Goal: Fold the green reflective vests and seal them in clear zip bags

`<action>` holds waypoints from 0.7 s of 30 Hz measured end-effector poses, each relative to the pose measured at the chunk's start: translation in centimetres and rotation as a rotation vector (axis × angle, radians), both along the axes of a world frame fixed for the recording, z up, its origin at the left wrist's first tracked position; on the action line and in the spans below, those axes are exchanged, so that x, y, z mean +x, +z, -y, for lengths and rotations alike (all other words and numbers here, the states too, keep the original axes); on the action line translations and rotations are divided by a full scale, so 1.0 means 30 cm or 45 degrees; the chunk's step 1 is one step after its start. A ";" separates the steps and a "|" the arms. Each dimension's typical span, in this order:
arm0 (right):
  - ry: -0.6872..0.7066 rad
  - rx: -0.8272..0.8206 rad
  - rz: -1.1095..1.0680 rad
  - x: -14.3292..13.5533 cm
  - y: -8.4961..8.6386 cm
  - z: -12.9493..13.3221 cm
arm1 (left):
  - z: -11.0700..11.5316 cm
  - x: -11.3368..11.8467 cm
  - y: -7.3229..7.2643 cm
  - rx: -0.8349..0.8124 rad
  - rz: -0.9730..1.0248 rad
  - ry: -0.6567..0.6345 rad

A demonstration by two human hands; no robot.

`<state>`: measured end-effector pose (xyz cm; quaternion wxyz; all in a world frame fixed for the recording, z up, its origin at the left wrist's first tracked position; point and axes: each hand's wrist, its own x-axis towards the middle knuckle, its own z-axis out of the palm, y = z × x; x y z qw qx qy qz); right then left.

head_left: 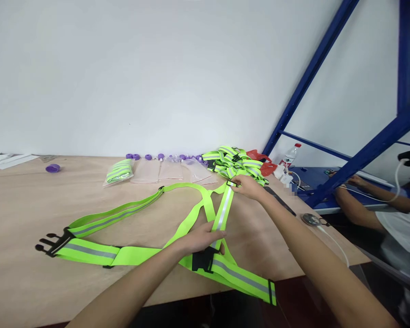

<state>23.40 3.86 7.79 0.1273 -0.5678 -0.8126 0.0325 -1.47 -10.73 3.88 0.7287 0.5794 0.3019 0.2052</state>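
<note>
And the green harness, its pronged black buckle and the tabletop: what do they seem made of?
The green harness: probably synthetic webbing, matte; its straps bend softly, and the grey stripe looks reflective, shining white in one stretch.
The pronged black buckle: likely moulded plastic, smooth and uniformly dark.
The tabletop: apparently plywood, low sheen, from its pale brown, faintly grained surface.

Item: clear plastic bottle [293, 153] with red cap [297, 145], standing at the right beyond the wooden tabletop's [99, 196] far corner. Label [286, 161]: red, wrapped around the body, with whitish marks; brand and wording too small and blurred to read. Legible texts, numbers and signs across the view: none.
</note>
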 end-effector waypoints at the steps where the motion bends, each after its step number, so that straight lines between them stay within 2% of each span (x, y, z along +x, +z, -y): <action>1: -0.013 0.015 -0.008 0.009 0.006 -0.009 | 0.002 0.000 0.002 0.007 0.015 -0.011; 6: -0.084 0.061 -0.042 0.054 0.022 -0.055 | 0.012 -0.002 0.003 0.061 0.048 -0.026; 9: -0.098 0.063 -0.055 0.067 0.029 -0.076 | 0.013 -0.001 -0.004 0.018 0.049 0.002; 21: -0.073 0.047 -0.048 0.056 0.018 -0.145 | -0.008 0.015 -0.058 -0.001 0.066 0.068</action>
